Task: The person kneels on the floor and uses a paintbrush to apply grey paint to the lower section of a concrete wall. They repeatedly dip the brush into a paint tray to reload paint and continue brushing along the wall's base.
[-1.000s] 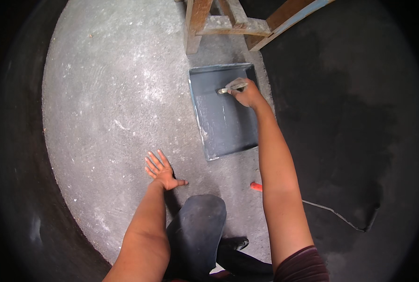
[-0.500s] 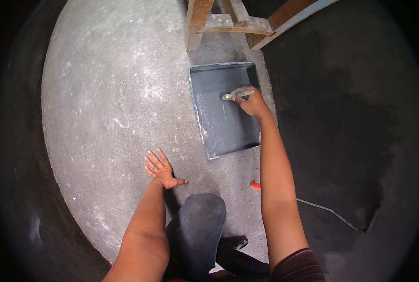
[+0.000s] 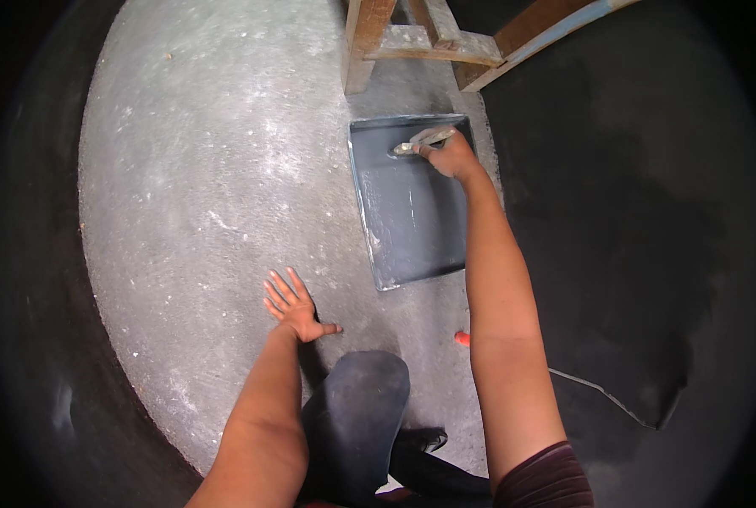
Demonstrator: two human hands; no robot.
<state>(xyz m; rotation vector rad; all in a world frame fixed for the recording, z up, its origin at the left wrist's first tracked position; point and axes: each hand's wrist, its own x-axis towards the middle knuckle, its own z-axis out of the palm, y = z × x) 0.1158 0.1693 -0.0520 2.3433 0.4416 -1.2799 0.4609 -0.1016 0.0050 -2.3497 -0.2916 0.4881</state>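
A rectangular paint tray [image 3: 386,285] with grey paint streaks lies on the concrete floor. My right hand [image 3: 452,156] reaches over its far right part, the fingers closed round a paint-smeared paintbrush [image 3: 405,148]. The tip of the brush meets the grey paint in the tray's far half; its bristles are hard to make out. Left of my knee, my left hand [image 3: 296,315] rests on the floor, palm down with the fingers spread and nothing in it.
Beyond the tray stands a wooden frame with legs [image 3: 359,68]. A red handle end [image 3: 462,338] shows beside my right forearm, and a bent metal rod [image 3: 602,389] lies over the dark floor [image 3: 606,220] at the right. My bent knee [image 3: 368,381] is nearest.
My right hand has shifted the paintbrush farther away along the tray, toward its far edge. The left hand keeps its place on the floor.
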